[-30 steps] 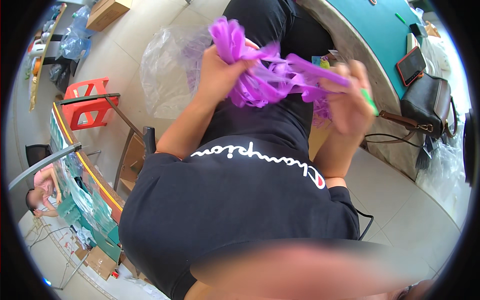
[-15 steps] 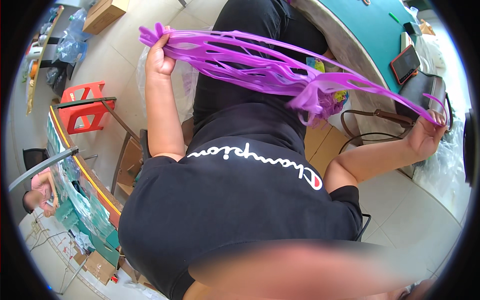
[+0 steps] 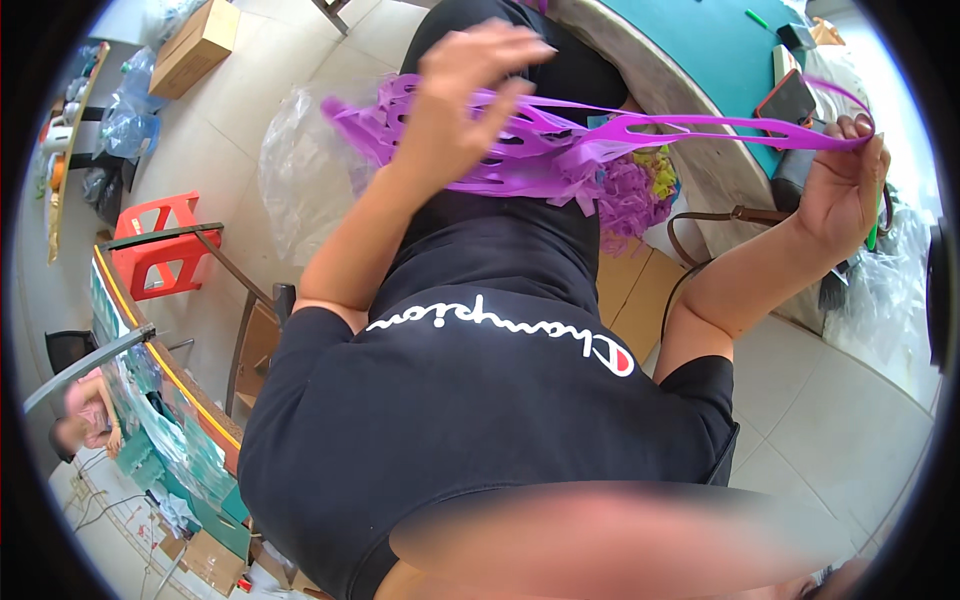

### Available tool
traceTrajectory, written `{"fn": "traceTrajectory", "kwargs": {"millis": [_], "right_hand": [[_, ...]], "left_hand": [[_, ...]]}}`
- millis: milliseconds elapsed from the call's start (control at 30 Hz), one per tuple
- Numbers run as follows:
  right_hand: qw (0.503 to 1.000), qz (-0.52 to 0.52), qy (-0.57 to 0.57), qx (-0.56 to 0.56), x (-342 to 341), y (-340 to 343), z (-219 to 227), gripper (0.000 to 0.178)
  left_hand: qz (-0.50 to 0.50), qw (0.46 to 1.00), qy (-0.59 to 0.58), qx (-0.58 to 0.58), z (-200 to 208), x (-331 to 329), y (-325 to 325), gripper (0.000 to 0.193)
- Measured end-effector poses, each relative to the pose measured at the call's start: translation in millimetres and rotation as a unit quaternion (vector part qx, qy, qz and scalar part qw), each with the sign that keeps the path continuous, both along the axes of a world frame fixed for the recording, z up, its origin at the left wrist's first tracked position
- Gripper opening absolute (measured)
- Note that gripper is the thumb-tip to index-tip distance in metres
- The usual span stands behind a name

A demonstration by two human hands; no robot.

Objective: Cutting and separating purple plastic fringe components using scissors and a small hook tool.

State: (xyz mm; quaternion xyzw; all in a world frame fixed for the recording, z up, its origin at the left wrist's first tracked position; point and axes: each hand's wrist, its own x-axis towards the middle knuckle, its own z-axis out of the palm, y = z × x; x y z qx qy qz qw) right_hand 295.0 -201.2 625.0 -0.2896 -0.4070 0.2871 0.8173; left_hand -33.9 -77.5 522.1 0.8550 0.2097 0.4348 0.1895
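Purple, stretchy-looking plastic strips with long cut-out holes (image 3: 530, 160) lie bunched across my black-trousered lap. My left hand (image 3: 465, 105) is over the bunch, fingers stretched and apart, slightly blurred, holding nothing. Out to the right, my right hand (image 3: 845, 190) pinches the end of one purple strip (image 3: 700, 128), which runs taut from the bunch; its tip curls up above the fingers. A slim green object (image 3: 874, 222) shows beside the right palm; whether the hand holds it is unclear. Below the bunch hangs a pile of crinkled purple and yellow pieces (image 3: 640, 195).
At the upper right stands a green-topped table (image 3: 690, 40) with a dark-screened device (image 3: 782, 105) and a bag with a brown strap (image 3: 740, 214). Clear plastic (image 3: 310, 180) lies left of my legs. Farther left are a red stool (image 3: 155, 245), a cardboard box (image 3: 195, 48) and a seated person (image 3: 88, 415).
My left hand has let go of the strips' left end and moved right, over the bunch. The strips have slackened onto my lap. My right hand has risen slightly, still pinching its end.
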Motion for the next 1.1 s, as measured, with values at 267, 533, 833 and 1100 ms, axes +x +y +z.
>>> {"fn": "traceTrajectory", "kwargs": {"millis": [267,533,833,1100], "right_hand": [[0.987,0.148,0.056,0.025,-7.9,-9.2,20.5,0.005],[0.909,0.255,0.229,0.237,30.7,-69.2,27.3,0.018],[0.862,0.138,0.363,0.326,123.7,-120.9,21.9,0.008],[0.888,0.052,0.339,0.305,238.4,-184.6,41.0,0.005]], "left_hand": [[-0.157,0.943,-0.033,-0.293,-7.8,51.0,-2.1,0.018],[-0.045,0.890,-0.209,-0.403,-0.6,-3.8,40.6,0.020],[0.105,0.755,-0.442,-0.472,-53.9,-126.2,107.2,0.022],[0.259,0.635,-0.508,-0.522,-136.3,-194.8,162.6,0.023]]}}
